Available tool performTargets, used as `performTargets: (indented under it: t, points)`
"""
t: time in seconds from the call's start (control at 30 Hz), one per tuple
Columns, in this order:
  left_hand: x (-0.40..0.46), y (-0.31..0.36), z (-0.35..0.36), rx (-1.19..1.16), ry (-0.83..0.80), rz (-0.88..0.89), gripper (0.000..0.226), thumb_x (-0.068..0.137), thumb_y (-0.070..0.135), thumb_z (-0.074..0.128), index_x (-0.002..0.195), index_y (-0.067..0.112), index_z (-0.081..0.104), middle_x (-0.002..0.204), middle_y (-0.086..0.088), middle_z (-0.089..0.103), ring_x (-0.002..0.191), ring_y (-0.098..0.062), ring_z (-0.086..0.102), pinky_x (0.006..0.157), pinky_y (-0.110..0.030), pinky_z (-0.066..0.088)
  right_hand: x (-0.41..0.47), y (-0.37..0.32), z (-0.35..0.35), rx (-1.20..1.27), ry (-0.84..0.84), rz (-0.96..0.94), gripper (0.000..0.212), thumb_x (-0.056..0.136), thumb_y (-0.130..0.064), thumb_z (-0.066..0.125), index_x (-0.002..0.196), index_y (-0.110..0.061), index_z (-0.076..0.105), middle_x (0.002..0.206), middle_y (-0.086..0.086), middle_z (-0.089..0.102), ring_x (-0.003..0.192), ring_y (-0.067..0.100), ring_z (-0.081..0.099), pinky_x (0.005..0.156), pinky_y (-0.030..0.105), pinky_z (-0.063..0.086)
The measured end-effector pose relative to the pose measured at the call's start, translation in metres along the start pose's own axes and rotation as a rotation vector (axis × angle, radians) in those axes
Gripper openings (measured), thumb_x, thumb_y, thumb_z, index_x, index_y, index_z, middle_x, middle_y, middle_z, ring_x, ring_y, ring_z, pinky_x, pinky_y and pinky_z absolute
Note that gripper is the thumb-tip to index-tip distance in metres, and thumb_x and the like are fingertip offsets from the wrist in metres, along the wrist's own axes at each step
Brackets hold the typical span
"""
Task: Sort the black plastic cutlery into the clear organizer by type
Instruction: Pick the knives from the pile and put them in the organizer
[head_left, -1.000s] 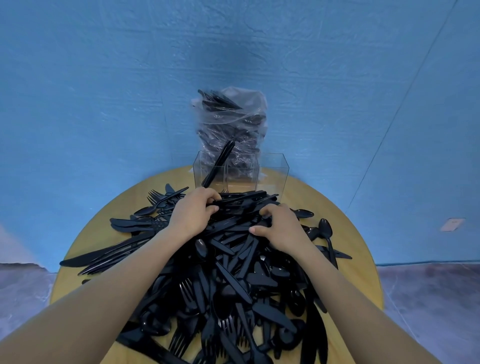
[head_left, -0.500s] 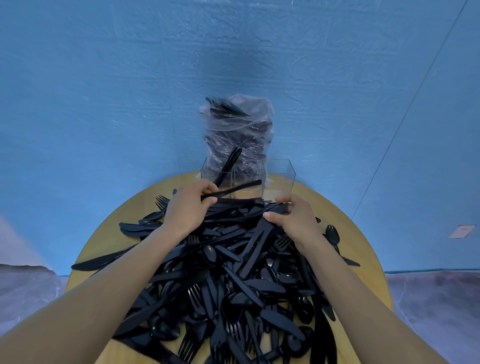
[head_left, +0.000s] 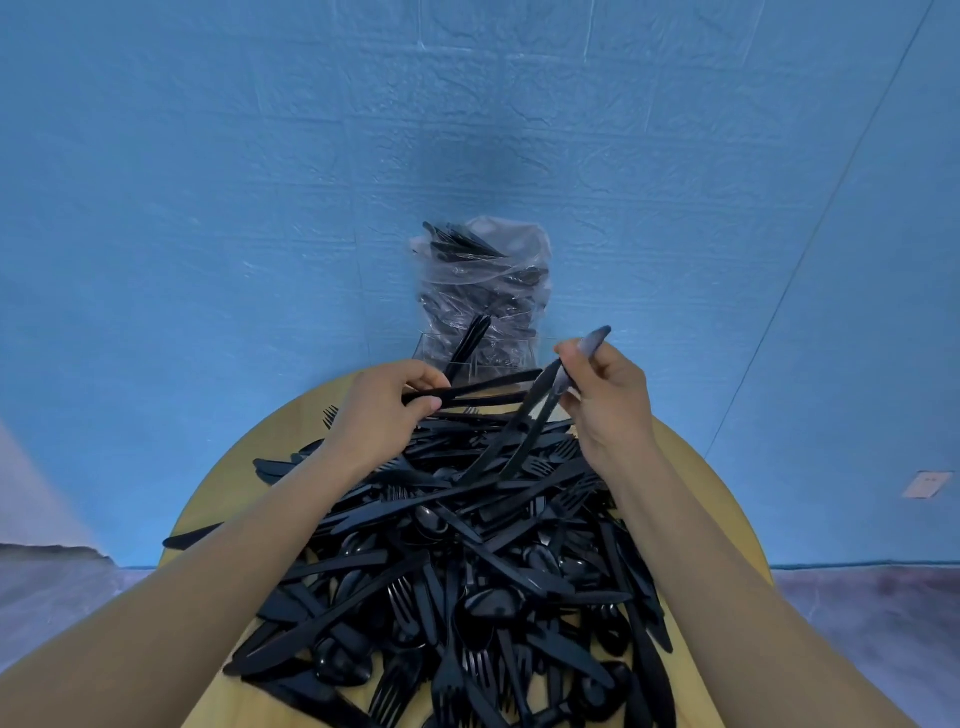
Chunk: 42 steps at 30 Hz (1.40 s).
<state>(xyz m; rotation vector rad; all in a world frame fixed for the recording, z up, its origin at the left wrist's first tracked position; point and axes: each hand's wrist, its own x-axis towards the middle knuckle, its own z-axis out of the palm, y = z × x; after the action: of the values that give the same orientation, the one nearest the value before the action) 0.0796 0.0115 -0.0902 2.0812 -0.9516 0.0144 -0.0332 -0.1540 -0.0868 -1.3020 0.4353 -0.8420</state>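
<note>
Most of the round wooden desk (head_left: 727, 493) is buried under a heap of black cutlery (head_left: 457, 561): knives, forks and spoons lying crossed over one another from the near edge almost to the far edge. Bare wood shows only as a narrow band along the left edge and a wider strip along the right edge. One knife pokes out over the left edge. A blue wall (head_left: 260, 182) rises right behind the desk. At the far edge stands a plastic bag (head_left: 483, 280) stuffed with more black cutlery, and just in front of it the clear organizer (head_left: 467, 358), largely hidden by the hands; a few black handles lean upright in its left compartment. The left hand (head_left: 384, 410) is lifted above the far part of the heap, fingers curled round two or three knives (head_left: 488, 389) held level, pointing right. The right hand (head_left: 608, 400), raised beside it, pinches another knife (head_left: 519, 431) by one end, its other end slanting down into the heap.
</note>
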Motion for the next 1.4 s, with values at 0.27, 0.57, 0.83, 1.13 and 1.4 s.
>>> performTargets:
  t: [0.27,0.57,0.83,1.13,1.4]
  points:
    - [-0.005,0.02,-0.012,-0.07,-0.143,0.065,0.019,0.084,0.012,0.069,0.088,0.03,0.066,0.083,0.017,0.062,0.084,0.004,0.056,0.073,-0.009,0.037,-0.006,-0.038,0.022,-0.814,-0.361,-0.433,0.011,0.086,-0.019,0.067,0.09,-0.009,0.066,0.076,0.0,0.059,0.068,0.012,0.049,0.064,0.022,0.037]
    - [-0.007,0.027,-0.013,-0.128,-0.174,0.084,0.021,0.08,0.01,0.073,0.082,0.03,0.066,0.085,0.011,0.069,0.086,-0.001,0.062,0.083,-0.014,0.044,-0.018,-0.038,0.023,-1.247,-0.618,-0.329,0.009,0.091,-0.017,0.061,0.094,-0.009,0.063,0.07,-0.005,0.05,0.075,0.017,0.048,0.067,0.032,0.04]
    - [-0.009,0.033,-0.007,-0.309,0.088,-0.02,0.045,0.07,0.012,0.082,0.105,0.029,0.058,0.093,0.014,0.055,0.078,-0.006,0.058,0.069,-0.017,0.044,-0.023,-0.031,0.017,-1.13,-0.479,-0.251,0.013,0.089,-0.018,0.063,0.088,-0.006,0.063,0.082,0.011,0.065,0.081,0.029,0.06,0.076,0.037,0.046]
    - [-0.031,0.035,0.03,-0.735,-0.056,-0.176,0.023,0.093,0.021,0.056,0.111,0.008,0.064,0.109,-0.01,0.068,0.104,-0.017,0.064,0.08,-0.021,0.055,-0.038,-0.019,0.007,-0.523,-0.307,-0.026,0.009,0.087,-0.004,0.064,0.094,-0.001,0.07,0.084,0.011,0.071,0.075,0.023,0.067,0.074,0.033,0.057]
    - [-0.041,0.046,0.044,-0.839,-0.061,-0.167,0.029,0.099,0.021,0.043,0.105,0.0,0.062,0.091,-0.008,0.067,0.084,-0.012,0.063,0.07,-0.023,0.055,-0.052,-0.017,0.01,-0.507,-0.314,-0.048,0.016,0.087,-0.004,0.065,0.075,-0.015,0.069,0.074,0.006,0.071,0.072,0.024,0.07,0.076,0.044,0.058]
